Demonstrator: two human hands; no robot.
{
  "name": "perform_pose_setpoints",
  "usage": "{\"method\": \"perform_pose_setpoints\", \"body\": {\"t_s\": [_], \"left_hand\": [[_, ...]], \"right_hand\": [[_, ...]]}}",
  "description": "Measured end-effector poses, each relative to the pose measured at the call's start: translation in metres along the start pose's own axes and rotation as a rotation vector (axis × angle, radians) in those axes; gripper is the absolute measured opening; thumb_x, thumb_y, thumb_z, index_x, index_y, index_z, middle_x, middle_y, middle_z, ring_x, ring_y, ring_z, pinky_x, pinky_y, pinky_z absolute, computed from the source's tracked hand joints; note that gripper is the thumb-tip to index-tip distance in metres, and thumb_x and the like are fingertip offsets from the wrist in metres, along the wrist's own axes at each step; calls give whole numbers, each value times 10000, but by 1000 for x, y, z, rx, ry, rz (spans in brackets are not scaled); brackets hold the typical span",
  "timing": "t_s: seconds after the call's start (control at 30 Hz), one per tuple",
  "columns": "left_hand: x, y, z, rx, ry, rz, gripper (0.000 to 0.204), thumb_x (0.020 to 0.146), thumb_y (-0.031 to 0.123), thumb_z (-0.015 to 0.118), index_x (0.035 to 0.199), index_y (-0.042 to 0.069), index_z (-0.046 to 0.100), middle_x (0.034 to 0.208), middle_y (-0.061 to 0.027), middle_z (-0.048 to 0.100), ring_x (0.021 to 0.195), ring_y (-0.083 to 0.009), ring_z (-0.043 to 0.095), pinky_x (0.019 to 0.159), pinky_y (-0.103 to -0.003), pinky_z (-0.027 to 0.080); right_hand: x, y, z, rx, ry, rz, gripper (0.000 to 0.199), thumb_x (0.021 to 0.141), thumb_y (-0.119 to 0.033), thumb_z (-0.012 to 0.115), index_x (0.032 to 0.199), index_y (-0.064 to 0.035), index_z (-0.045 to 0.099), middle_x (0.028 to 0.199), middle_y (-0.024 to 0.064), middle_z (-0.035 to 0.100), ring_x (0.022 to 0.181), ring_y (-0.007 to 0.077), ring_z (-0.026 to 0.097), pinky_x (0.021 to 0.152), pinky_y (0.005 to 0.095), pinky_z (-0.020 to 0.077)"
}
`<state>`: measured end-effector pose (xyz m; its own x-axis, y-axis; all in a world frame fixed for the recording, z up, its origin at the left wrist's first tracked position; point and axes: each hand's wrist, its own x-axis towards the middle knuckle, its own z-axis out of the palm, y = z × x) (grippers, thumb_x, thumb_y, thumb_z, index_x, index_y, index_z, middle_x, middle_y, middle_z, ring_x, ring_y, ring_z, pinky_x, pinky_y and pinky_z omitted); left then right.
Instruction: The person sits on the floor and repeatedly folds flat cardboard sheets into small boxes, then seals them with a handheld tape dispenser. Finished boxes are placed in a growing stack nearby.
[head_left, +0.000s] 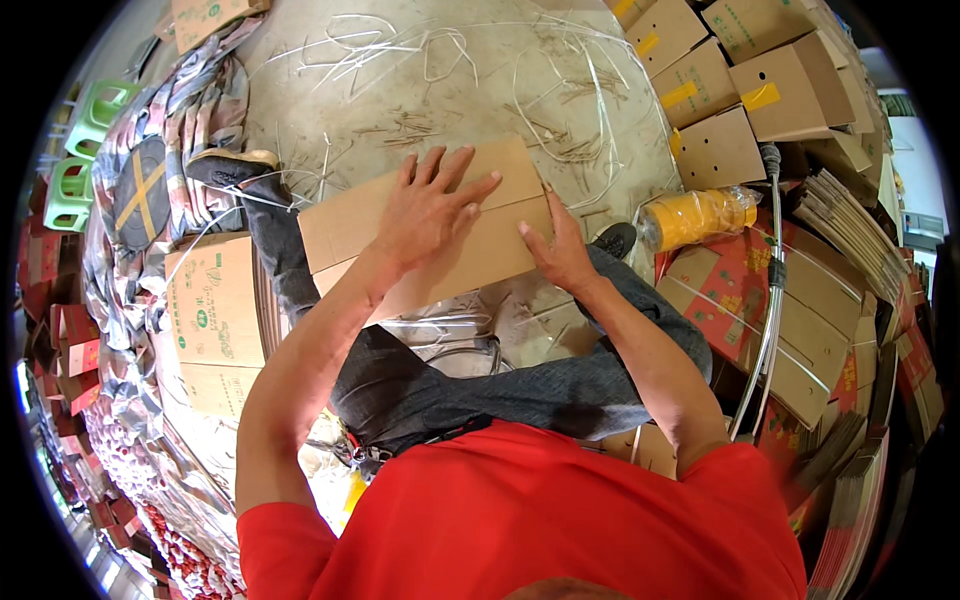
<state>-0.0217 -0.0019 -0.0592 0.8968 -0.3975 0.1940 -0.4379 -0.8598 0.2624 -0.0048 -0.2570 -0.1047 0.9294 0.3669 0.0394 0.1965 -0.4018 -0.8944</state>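
A plain brown cardboard box (490, 250) rests across my legs, its top flaps folded in so that a seam runs along its length. My left hand (435, 208) lies flat on the upper face with the fingers spread. At the box's right end my right hand (562, 248) grips the edge, thumb on top and the other fingers partly hidden over the side. The box's underside is out of sight.
Loose white strapping (390, 50) litters the floor ahead. Flattened printed cartons (215, 310) stand at my left, near green stools (70, 195). To the right are wrapped yellow tape rolls (695, 220), a metal pole (775, 270) and stacked made-up boxes (720, 150).
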Motion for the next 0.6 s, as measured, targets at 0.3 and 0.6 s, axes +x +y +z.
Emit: {"method": "perform_pose_setpoints", "body": {"t_s": [0.3, 0.6], "left_hand": [[-5, 1, 13, 63, 29, -31, 469, 1037, 300, 577, 1503, 332, 549, 1612, -121, 424, 1466, -400, 365, 1209, -588, 269], [-1, 0, 21, 1, 67, -23, 454, 1042, 319, 548, 1496, 322, 555, 1619, -127, 415, 1467, -414, 377, 1230, -602, 239]], "right_hand": [[5, 8, 3, 3, 92, 72, 429, 991, -268, 639, 1311, 12, 581, 1148, 253, 674, 1070, 359, 665, 955, 435, 508], [48, 40, -21, -193, 206, -52, 275, 1032, -213, 566, 951, 26, 674, 784, 176, 675, 768, 316, 680, 756, 407, 527]]}}
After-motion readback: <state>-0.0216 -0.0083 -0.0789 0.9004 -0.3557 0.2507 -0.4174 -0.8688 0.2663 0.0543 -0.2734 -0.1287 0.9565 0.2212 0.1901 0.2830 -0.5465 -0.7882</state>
